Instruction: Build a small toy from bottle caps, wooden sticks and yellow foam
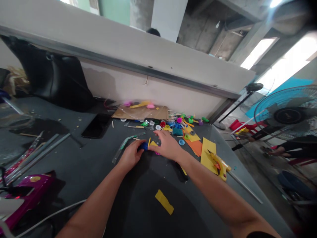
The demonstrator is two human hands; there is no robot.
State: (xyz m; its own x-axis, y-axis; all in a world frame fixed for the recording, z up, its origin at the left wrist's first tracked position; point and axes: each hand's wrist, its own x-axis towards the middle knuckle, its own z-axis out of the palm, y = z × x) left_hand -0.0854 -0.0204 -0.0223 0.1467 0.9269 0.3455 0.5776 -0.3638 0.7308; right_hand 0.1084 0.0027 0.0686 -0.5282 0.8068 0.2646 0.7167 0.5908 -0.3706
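Observation:
Both of my hands meet at the middle of a dark table [81, 165]. My left hand [130, 155] is closed, its fingertips pinching a small blue piece [143, 146]. My right hand [167, 144] lies over the table just right of it, fingers curled and reaching toward the same blue piece and a thin yellow stick [149, 142]. A bit of pink shows under the right hand. What the right fingers grip, if anything, is hidden.
Coloured bottle caps and small parts [173, 127] lie behind the hands, with cardboard [141, 113] at the partition. Yellow and orange sheets [205, 150], a yellow glue gun [219, 163], a phone [96, 126], a yellow scrap [164, 201], tubes [37, 155] and a fan [284, 114] surround them.

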